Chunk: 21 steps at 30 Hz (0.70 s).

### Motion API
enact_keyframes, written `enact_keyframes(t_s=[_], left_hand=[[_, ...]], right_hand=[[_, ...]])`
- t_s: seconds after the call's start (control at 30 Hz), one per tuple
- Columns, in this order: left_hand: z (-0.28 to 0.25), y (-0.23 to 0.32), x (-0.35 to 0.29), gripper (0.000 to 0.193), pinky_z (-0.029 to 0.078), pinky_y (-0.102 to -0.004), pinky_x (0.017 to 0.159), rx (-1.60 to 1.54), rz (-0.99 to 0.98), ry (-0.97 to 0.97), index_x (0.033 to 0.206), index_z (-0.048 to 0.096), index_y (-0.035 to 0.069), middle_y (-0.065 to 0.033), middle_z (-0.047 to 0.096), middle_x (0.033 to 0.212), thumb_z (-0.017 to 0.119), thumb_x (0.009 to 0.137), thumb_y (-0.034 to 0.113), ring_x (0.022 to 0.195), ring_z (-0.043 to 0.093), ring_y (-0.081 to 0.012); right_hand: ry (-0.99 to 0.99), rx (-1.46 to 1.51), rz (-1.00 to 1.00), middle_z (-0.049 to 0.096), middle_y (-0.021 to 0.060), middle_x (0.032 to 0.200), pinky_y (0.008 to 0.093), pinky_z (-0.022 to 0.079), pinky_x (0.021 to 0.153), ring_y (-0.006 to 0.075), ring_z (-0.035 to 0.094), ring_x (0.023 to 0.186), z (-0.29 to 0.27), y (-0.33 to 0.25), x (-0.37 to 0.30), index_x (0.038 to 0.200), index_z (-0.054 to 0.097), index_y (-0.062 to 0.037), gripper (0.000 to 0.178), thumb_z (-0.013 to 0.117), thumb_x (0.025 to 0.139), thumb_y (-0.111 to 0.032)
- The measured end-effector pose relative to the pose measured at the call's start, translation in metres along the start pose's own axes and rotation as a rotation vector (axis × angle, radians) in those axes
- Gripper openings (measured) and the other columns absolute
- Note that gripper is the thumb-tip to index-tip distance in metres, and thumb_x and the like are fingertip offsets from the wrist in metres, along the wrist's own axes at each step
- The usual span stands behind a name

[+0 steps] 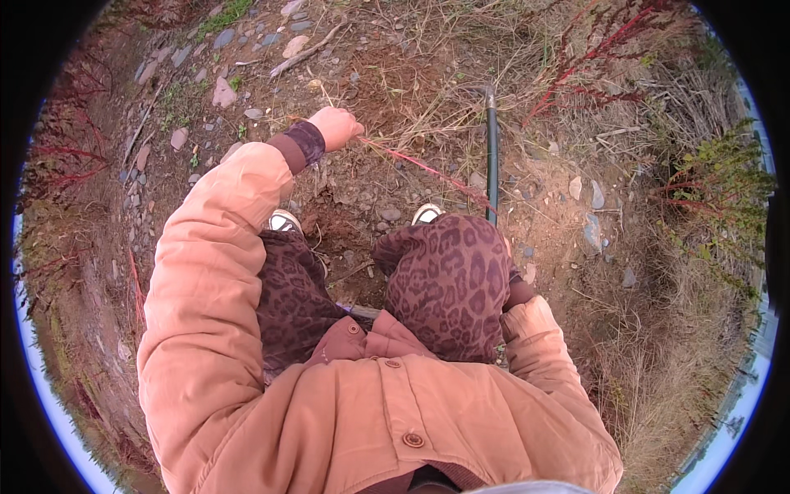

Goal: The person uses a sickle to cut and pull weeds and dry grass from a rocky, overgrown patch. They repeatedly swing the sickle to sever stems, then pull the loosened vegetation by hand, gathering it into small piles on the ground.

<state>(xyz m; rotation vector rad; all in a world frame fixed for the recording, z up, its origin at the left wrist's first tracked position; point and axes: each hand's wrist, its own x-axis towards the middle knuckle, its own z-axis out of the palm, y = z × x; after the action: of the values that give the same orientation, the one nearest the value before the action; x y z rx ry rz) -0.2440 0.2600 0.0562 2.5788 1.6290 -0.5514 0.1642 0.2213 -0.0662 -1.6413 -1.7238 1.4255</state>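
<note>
My left hand point(336, 128) is closed round the end of a thin red-stemmed weed point(415, 162). The stem slants down to the right from my fingers, and its feathery end lies by the handle of a hoe-like tool point(492, 156). This tool has a dark green shaft and a metal head point(489, 92) at the far end, among dry grass; the blade's shape is hard to make out. Beside my right knee, only a sliver of my right hand point(507, 247) shows, at the near end of the shaft. The knee hides most of its fingers.
My two shoes point(426, 214) stand on reddish soil, with my bent knees point(448, 284) above them. Stones point(224, 93) and a dry stick point(309, 49) lie at the far left. Red-stemmed plants point(588, 62) and a green bush point(716, 189) grow to the right.
</note>
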Motion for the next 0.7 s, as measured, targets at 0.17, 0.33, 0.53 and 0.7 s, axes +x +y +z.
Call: enact_keyframes(t_s=[0.17, 0.33, 0.53, 0.7], left_hand=[[0.015, 0.001, 0.001, 0.009, 0.048, -0.0347, 0.063, -0.003, 0.032, -0.045, 0.081, 0.057, 0.014, -0.0053, 0.059, 0.074, 0.052, 0.074, 0.013, 0.078, 0.059, -0.0234], [0.028, 0.004, 0.003, 0.008, 0.048, -0.0353, 0.063, 0.012, 0.055, -0.038, 0.078, 0.058, 0.013, -0.005, 0.059, 0.073, 0.056, 0.071, 0.015, 0.077, 0.059, -0.0231], [0.026, 0.005, 0.004, 0.01, 0.048, -0.0335, 0.065, 0.017, 0.02, -0.043, 0.08, 0.059, 0.015, -0.0045, 0.059, 0.074, 0.055, 0.072, 0.015, 0.079, 0.059, -0.0221], [0.022, 0.003, 0.0, 0.009, 0.048, -0.0333, 0.064, 0.021, 0.019, -0.072, 0.08, 0.059, 0.015, -0.0038, 0.059, 0.078, 0.054, 0.073, 0.015, 0.081, 0.059, -0.0211]], right_hand=[[-0.003, 0.039, -0.044, 0.059, 0.0088, 0.075, 0.0288, 0.044, 0.062, 0.0183, 0.056, 0.067, -0.012, 0.008, -0.086, 0.09, 0.052, 0.0011, 0.024, 0.058, 0.069, -0.009], [0.012, 0.022, 0.02, 0.061, 0.0117, 0.083, 0.0294, 0.044, 0.068, 0.0204, 0.058, 0.075, -0.026, -0.006, -0.141, 0.096, 0.053, 0.0016, 0.027, 0.056, 0.073, -0.011], [0.17, 0.02, -0.081, 0.052, 0.0033, 0.067, 0.0252, 0.042, 0.057, 0.011, 0.048, 0.06, -0.035, -0.003, -0.072, 0.084, 0.052, 0.0003, 0.021, 0.061, 0.068, -0.008], [0.062, 0.151, -0.055, 0.059, 0.0072, 0.074, 0.0268, 0.045, 0.062, 0.0164, 0.056, 0.067, -0.012, 0.01, -0.026, 0.088, 0.052, 0.0012, 0.025, 0.062, 0.07, -0.013]])
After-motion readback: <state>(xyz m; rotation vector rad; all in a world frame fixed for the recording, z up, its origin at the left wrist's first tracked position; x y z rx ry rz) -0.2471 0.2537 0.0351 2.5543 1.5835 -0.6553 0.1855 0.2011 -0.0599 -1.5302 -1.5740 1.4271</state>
